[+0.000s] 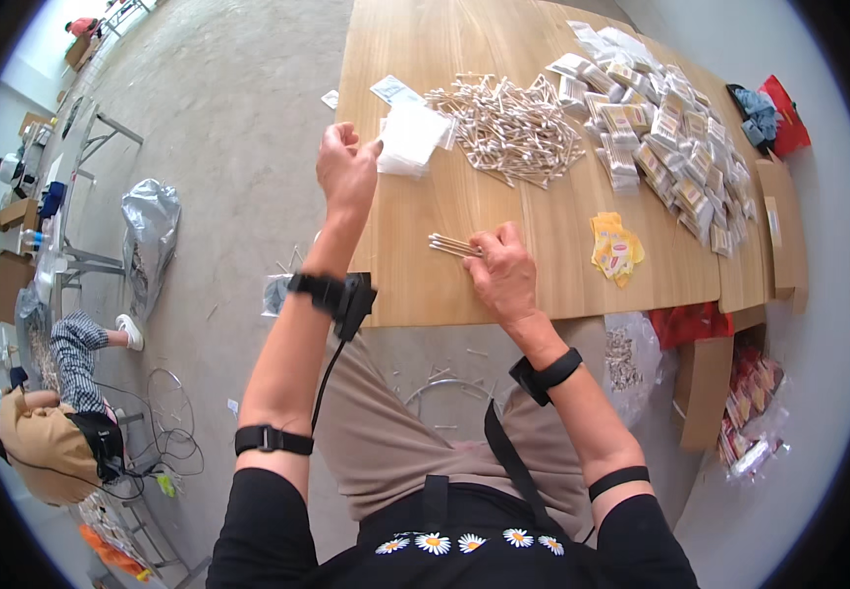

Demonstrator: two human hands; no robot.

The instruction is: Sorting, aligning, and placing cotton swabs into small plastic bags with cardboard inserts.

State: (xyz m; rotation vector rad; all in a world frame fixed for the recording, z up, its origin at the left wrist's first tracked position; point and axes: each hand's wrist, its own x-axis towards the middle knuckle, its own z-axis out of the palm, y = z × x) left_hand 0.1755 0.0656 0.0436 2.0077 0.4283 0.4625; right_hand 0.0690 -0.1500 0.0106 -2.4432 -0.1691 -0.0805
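My right hand [503,270] is closed around a small bunch of cotton swabs [454,244], low over the near part of the wooden table. Their white tips point left, out past my fingers. My left hand [348,172] is raised at the table's left edge, fingers loosely curled and thumb apart, with nothing visible in it. Just right of its thumb lies a stack of clear plastic bags [412,135]; whether the thumb touches them I cannot tell. Beyond my hands, loose cotton swabs [513,128] form a big pile. Yellow printed paper cards [616,247] lie right of my right hand.
Packed bags of swabs [665,137] are heaped at the table's [395,285] right. Cardboard boxes [705,391] and a clear bag of swabs [631,358] stand below its right side. Swabs lie scattered on the floor. Another person [61,432] sits far left.
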